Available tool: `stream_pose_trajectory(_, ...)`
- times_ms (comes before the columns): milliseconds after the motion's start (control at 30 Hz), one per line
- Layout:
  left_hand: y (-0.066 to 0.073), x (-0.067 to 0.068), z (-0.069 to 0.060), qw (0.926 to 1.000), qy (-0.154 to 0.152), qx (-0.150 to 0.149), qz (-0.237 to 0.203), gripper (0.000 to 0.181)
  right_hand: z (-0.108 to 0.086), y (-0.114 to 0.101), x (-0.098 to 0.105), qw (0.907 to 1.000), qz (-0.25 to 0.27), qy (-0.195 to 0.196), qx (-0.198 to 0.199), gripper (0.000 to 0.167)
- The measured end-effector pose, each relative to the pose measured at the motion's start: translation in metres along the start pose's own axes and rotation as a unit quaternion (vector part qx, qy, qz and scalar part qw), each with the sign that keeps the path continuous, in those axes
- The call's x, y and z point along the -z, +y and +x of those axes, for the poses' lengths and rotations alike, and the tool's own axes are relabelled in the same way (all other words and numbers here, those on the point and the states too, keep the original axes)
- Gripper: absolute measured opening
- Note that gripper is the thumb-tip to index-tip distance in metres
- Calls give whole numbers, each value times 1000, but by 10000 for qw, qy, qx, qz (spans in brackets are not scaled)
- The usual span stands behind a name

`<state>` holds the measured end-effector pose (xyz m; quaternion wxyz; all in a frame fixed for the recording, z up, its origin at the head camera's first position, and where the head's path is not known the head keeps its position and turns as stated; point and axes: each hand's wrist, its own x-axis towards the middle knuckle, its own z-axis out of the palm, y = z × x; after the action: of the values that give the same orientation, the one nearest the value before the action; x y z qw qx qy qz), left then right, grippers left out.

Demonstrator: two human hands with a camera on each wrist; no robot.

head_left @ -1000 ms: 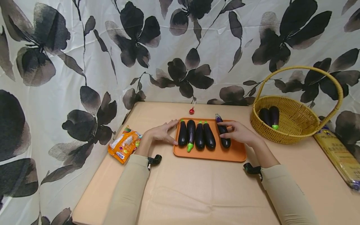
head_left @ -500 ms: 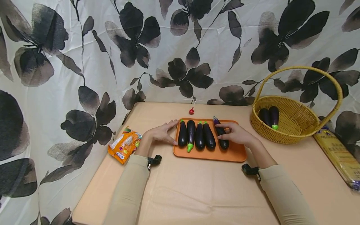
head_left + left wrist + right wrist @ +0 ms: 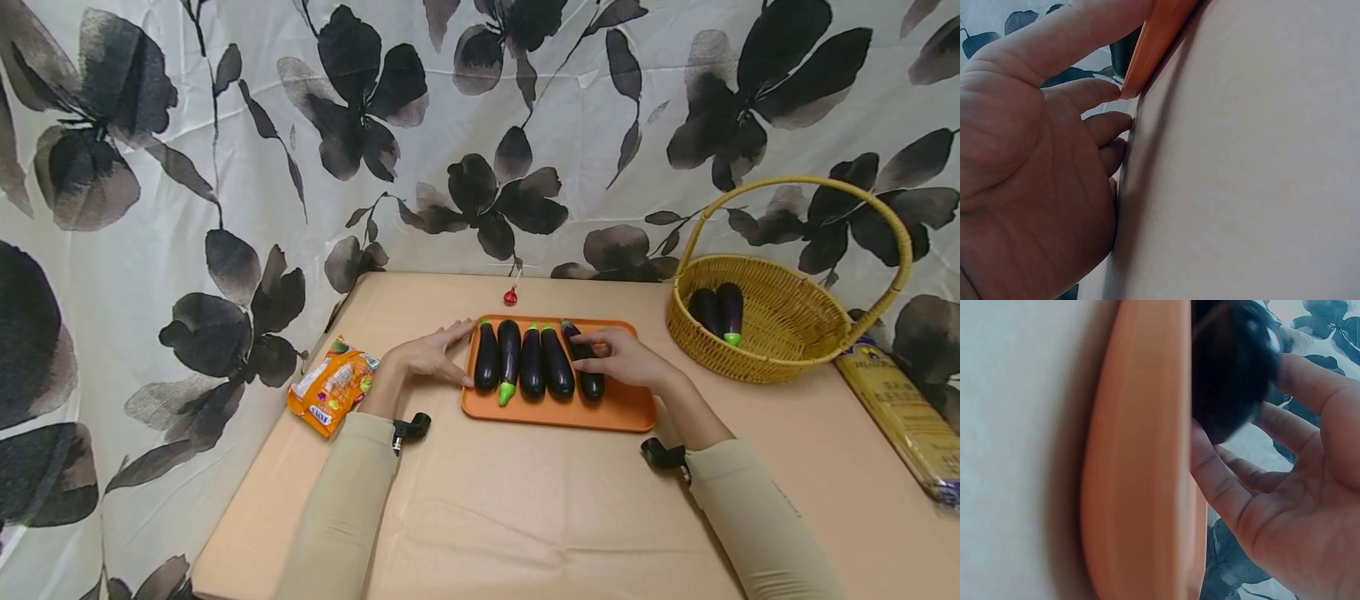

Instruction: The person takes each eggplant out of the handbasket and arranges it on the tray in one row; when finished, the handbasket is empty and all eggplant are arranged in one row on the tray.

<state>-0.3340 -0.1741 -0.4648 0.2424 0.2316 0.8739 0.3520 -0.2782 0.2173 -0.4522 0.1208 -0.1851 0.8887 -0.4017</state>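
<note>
In the head view an orange tray (image 3: pixel 630 408) bears a row of several dark purple eggplants (image 3: pixel 558 367), most with green tips. My right hand (image 3: pixel 626 357) holds the rightmost eggplant (image 3: pixel 591 385), partly hidden under its fingers and close against its neighbour. Seen from the right wrist, thumb and fingers lie about the glossy eggplant (image 3: pixel 1235 375), just over the tray's wall (image 3: pixel 1141 456). My left hand (image 3: pixel 427 354) rests at the tray's left edge with fingers spread. In the left wrist view, its thumb and a fingertip touch the tray's corner (image 3: pixel 1154 44).
To the right stands a yellow wicker basket (image 3: pixel 765 362) with a tall handle and two eggplants (image 3: pixel 729 312) inside. A yellow packet (image 3: pixel 900 417) lies beside it. An orange snack bag (image 3: pixel 332 387) is left of my left hand. A small red item (image 3: pixel 511 296) sits behind the tray.
My right hand has shifted left with the eggplant, bringing it up beside the others in the row. The left hand and the tray have stayed put.
</note>
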Motion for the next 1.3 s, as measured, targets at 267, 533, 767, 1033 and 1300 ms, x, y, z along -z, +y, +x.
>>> stream_pose_trajectory(267,-1,1,1,10000,3,-15,66,128,-1,-2,1,9995,301,-135,-28,61)
stream_pose_trajectory(533,1,2,-1,10000,-9,26,96,127,-4,-4,2,9985,519,-147,58,61)
stream_pose_trajectory(767,1,2,-1,9999,-32,-36,124,127,-4,-6,1,9987,465,-181,53,60)
stream_pose_trajectory(1033,0,1,0,9999,-34,-41,90,127,-3,-4,-1,9993,352,-114,99,59)
stream_pose_trajectory(1300,2,0,-1,10000,-25,-19,47,128,-4,-2,1,9990,415,-135,123,59)
